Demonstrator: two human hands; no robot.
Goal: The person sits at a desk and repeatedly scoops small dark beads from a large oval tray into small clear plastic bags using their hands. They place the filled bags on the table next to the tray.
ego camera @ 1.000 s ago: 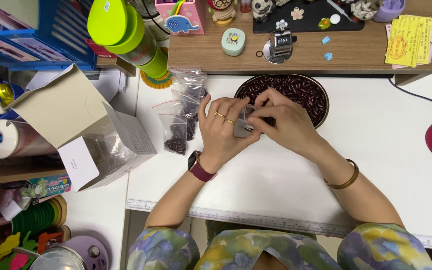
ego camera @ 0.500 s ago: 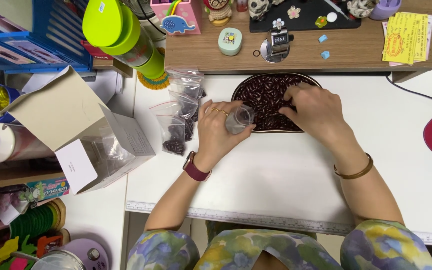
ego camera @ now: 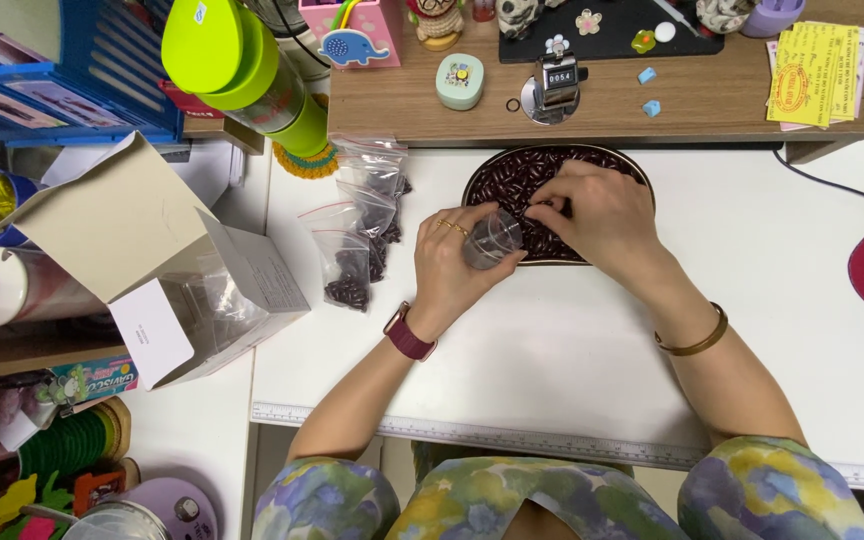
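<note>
A second ago both hands met over the bare white desk (ego camera: 592,350), in front of the dark oval tray of reddish-brown beans (ego camera: 497,165), working together at a small clear plastic cup (ego camera: 492,238). Now they have parted. The left hand (ego camera: 457,262) has carried the cup up to the tray's near rim and keeps its grip closed around it, mouth tilted toward the beans. The right hand (ego camera: 597,215) has let go of the cup and moved onto the tray, fingertips pinched down among the beans; whether they have closed on any bean is hidden by the hand itself. Judging from this, the work has turned from handling the cup to picking beans beside it. Left of the tray lie several small clear zip bags (ego camera: 357,235), some holding beans, and further left an open grey cardboard box (ego camera: 142,255). Behind the tray, on the wooden shelf (ego camera: 432,115), stands a small metal tally counter (ego camera: 559,80).
</note>
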